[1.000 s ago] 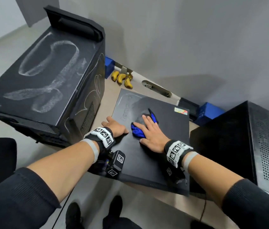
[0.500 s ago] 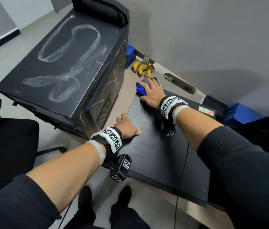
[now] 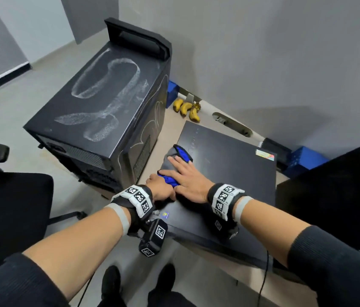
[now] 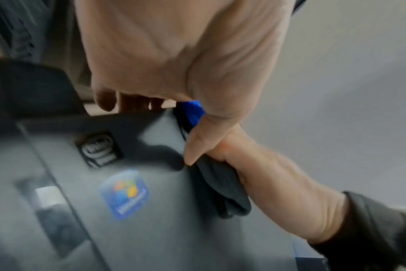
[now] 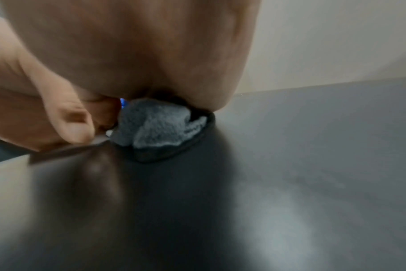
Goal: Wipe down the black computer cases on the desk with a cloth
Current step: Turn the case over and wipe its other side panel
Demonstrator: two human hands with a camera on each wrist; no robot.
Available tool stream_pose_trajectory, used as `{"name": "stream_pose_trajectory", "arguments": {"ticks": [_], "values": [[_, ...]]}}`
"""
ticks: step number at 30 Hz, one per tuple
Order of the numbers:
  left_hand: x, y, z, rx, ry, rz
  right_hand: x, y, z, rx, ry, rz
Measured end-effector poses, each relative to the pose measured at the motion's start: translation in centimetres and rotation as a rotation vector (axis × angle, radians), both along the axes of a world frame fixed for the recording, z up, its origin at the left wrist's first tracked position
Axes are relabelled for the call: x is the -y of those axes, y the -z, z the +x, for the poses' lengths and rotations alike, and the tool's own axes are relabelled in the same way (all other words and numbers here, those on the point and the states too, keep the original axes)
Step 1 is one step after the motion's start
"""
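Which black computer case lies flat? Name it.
The middle case, under the cloth and right hand. The chalk-marked tower and right-hand tower stand taller.

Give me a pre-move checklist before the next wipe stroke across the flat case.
1. Cloth lies under the right hand, fingers flat on it: ok.
2. Left hand steadies the flat case at its near left edge: ok.
3. Case top ahead of the cloth is free of objects: ok.
4. Bananas lie off the case: ok.
5. Tall case is wiped: not ok, chalky marks show.
6. Cloth is damp: cannot tell.
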State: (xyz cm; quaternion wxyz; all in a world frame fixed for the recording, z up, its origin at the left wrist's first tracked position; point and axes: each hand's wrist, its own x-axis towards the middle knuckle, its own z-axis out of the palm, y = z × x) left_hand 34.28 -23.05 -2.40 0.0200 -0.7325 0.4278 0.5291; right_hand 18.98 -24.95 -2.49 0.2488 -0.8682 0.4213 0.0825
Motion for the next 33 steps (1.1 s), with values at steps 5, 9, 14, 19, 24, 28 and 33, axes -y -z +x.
{"name": "stream_pose_trajectory", "arguments": {"ticks": [5, 9, 14, 19, 24, 28, 33], "values": [[-1.2, -0.1, 1.9, -0.146, -0.117, -0.062, 5.5, -0.3, -1.3, -0.040, 0.131, -0.111], [-3.5, 0.2, 2.9, -0.228, -0.213, -0.041, 6.1, 0.4, 0.5, -0.096, 0.301, -0.113], [-4.1, 1.6, 4.7, -0.218, -0.280, -0.043, -3.3, 0.0, 2.2, -0.007, 0.163, -0.069], [-4.4, 4.9, 5.6, -0.210, -0.445, -0.053, -11.8, 0.2, 3.0, 0.026, 0.029, -0.066], [-5.0, 2.9, 5.6, -0.207, -0.408, -0.025, -6.5, 0.2, 0.7, -0.048, 0.123, -0.116], [-5.7, 2.9, 5.8, -0.185, -0.268, -0.044, -2.4, 0.2, 0.1, -0.104, 0.415, -0.086], [-5.4, 3.6, 5.3, -0.124, -0.162, -0.076, -10.0, 0.0, 4.0, -0.011, 0.271, -0.066]]}}
